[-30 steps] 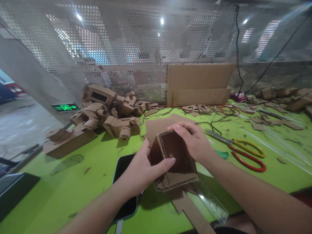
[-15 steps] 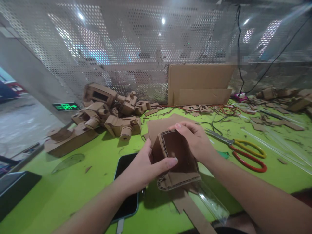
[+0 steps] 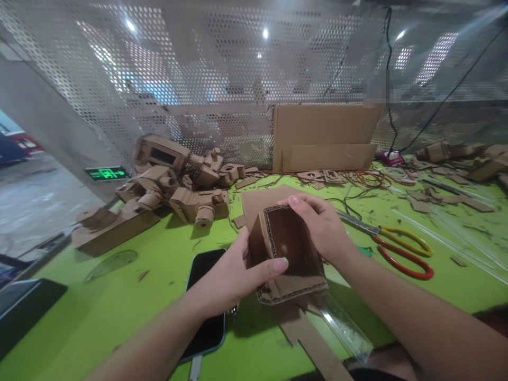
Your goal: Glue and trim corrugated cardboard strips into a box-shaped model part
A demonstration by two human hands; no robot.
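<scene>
An open cardboard box (image 3: 296, 246) is held between both hands above the green table, its open side facing me and its corrugated edges showing. My left hand (image 3: 234, 275) grips the left wall, with the thumb over the edge at the opening and the other fingers hidden behind. On the upper right, my right hand (image 3: 319, 225) pinches the top edge and side wall with the thumb on top. Behind the box lies a flat cardboard sheet (image 3: 254, 200). Below it are a cardboard strip (image 3: 313, 344) and a clear plastic piece (image 3: 349, 328).
A phone (image 3: 206, 333) with a cable lies by my left forearm. Scissors (image 3: 400, 254) with red and yellow handles are at the right. Cardboard assemblies (image 3: 154, 185) stand back left; a cardboard panel (image 3: 329, 137) leans against the mesh. Scraps and clear rods (image 3: 444, 243) lie right.
The box has tilted slightly, its lower edge rising and its left edge shifting a little right. Both hands keep their hold, and my right hand has moved slightly right.
</scene>
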